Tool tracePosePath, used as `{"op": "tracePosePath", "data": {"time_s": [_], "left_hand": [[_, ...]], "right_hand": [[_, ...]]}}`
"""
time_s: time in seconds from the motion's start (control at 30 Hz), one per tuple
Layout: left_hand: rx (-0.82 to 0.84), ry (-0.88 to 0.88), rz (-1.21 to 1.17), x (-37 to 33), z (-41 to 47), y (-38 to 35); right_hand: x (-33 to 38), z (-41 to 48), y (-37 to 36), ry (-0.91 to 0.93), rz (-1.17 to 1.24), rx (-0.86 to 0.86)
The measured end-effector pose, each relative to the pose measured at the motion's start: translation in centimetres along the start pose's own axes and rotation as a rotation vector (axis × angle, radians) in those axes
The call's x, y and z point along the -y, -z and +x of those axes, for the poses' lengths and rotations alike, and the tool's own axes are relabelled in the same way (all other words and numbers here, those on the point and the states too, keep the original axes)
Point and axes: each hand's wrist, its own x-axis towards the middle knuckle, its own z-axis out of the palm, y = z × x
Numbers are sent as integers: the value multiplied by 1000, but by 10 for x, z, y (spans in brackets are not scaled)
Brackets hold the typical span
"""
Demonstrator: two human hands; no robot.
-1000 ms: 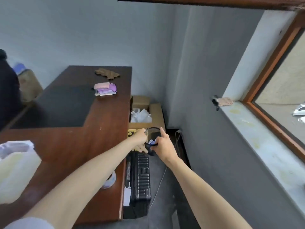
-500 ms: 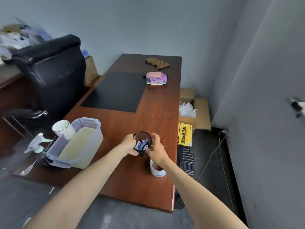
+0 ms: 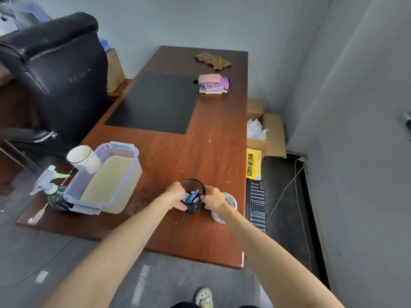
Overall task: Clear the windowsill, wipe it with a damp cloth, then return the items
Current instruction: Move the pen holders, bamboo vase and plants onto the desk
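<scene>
- Since a second ago we have carried the pen holder (image 3: pixel 193 205) from the window wall to the desk (image 3: pixel 200 152).
- Left hand (image 3: pixel 176 196) and right hand (image 3: pixel 213 200) curl round its sides, gripping it.
- Holder: dark, cylindrical, see-through wall, blue items inside.
- Desk: glossy reddish wood, scratched.
- White tape roll (image 3: pixel 230 200) lies just beside our right hand.

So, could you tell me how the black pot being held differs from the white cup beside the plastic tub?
The black pot is dark and the white cup pale. The left hand and the right hand grip the pot; no hand is on the cup. The pot holds small blue items; the cup looks empty. Both are round and open-topped.
</scene>
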Motion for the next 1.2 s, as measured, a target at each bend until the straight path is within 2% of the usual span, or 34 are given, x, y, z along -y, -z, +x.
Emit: {"op": "tracePosePath", "data": {"time_s": [0.27,0.33,0.43,0.57,0.67,0.77,0.9,1.2], "left_hand": [[11,54,15,-3,-8,0],[25,76,75,-8,-11,3],[37,114,187,-20,-16,13],[-154,-87,500,-54,-35,18],[-205,-195,607,-84,-44,3],[-173,-275,660,-119,-53,-29],[-90,-447,692,-169,-76,-98],[171,-748,892,-254,-162,-302]], "right_hand": [[2,-1,-8,-22,51,15],[6,-7,-6,-12,6,17],[14,-15,4,27,-184,-47],[32,-26,36,50,-230,-128],[33,-35,68,60,-212,-175],[20,-50,107,58,-203,-278],[-21,-78,176,-72,-154,-469],[-135,-208,330,-268,-17,-884]]}}
